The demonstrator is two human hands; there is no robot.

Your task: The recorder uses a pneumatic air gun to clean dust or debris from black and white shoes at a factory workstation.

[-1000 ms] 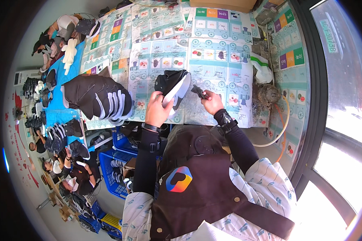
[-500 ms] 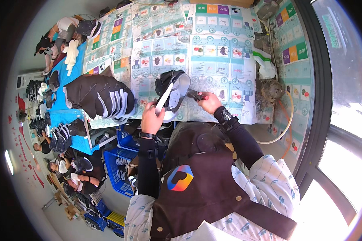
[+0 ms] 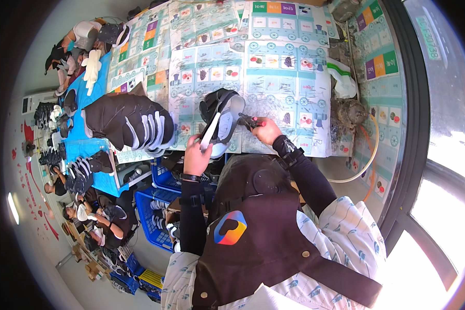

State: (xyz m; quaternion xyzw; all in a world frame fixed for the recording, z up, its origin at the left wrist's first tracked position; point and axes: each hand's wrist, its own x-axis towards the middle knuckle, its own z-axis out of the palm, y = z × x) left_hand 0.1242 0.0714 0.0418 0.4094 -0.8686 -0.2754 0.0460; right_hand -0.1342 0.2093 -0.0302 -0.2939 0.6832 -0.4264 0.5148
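**Holding a dark-and-white shoe (image 3: 226, 123) and a small tool (image 3: 247, 121) at a covered worktable (image 3: 274, 85)**

Grasping the shoe by its near left side with the left hand (image 3: 196, 159), fingers at the lower end of a white strip. Tilted, over the middle of the table's near edge. Clenching the dark tool in the right hand (image 3: 267, 132), just right of the shoe, with red showing beside the fingers; too close to tell contact from a narrow gap. Shown left of the shoe: a stack of dark shoe pieces (image 3: 113, 123) with pale edges. Farther left, on blue sheeting (image 3: 80, 107): white gloves (image 3: 92, 70). Below the near edge, toward the left: a blue basket (image 3: 143, 219) holding shoes.
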